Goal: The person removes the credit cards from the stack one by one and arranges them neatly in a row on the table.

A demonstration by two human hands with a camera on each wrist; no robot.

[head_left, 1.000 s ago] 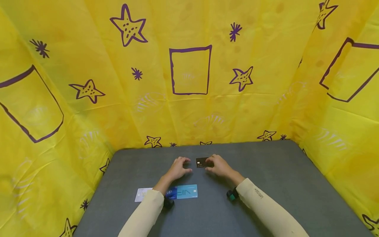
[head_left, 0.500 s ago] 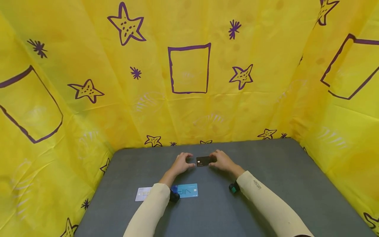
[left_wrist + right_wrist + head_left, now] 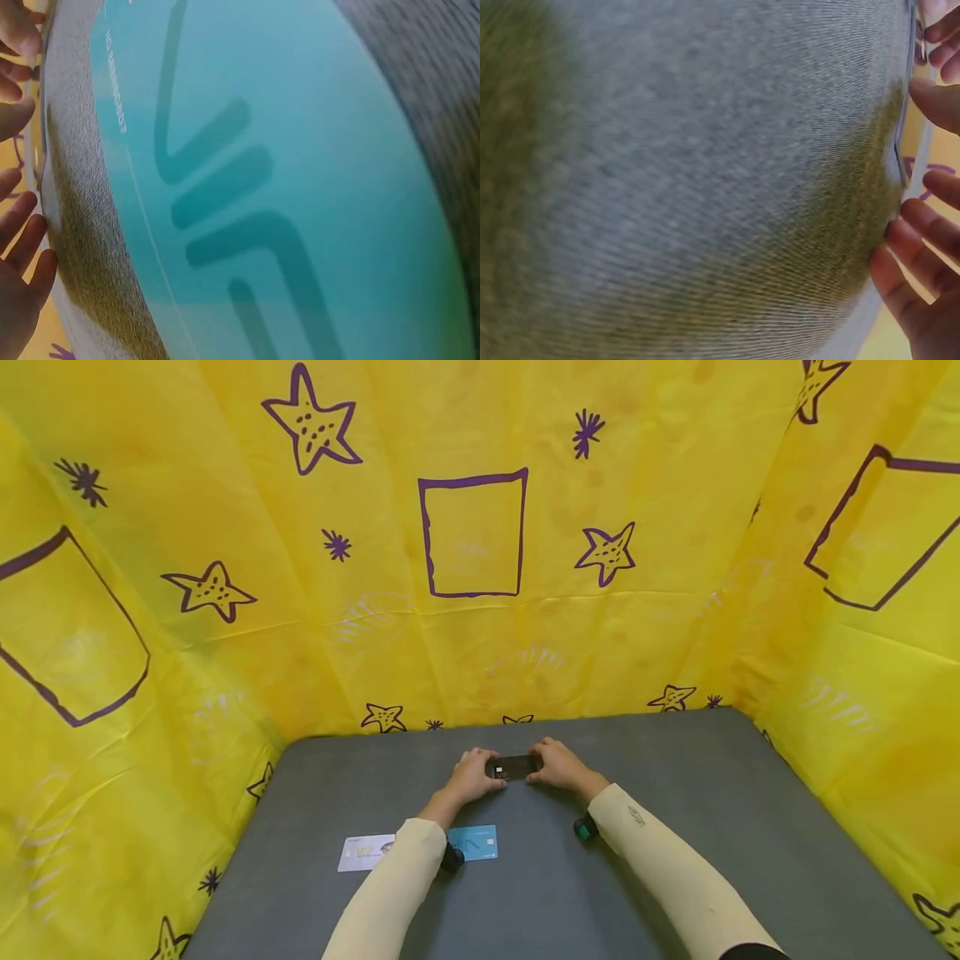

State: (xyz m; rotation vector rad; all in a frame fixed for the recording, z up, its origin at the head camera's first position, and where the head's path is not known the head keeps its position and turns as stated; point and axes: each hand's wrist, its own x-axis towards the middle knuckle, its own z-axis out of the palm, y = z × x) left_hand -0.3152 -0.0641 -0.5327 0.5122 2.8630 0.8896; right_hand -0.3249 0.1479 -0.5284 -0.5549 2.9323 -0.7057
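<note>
A black card (image 3: 516, 767) printed "VIP" lies near the back of the grey table, between both hands. My left hand (image 3: 471, 775) holds its left end, thumb at the near edge and fingers at the far edge. At the opposite end, my right hand (image 3: 561, 766) grips it the same way, covering that end. In the left wrist view a turquoise card (image 3: 337, 150) fills most of the picture, with fingers at the left border. The right wrist view has mostly table cloth, and the right hand's fingers (image 3: 904, 289) show at the right border.
Under the left forearm lie a white card (image 3: 358, 853) and the turquoise card, partly covered by the sleeve. A dark wrist camera (image 3: 452, 858) sits at the left cuff, another (image 3: 585, 828) at the right. Yellow patterned cloth (image 3: 472, 660) encloses the grey table (image 3: 645, 877).
My left hand has moved right and forward until it reaches the black card's left end. My right hand has closed in on the right end. The left sleeve now hides the dark blue card.
</note>
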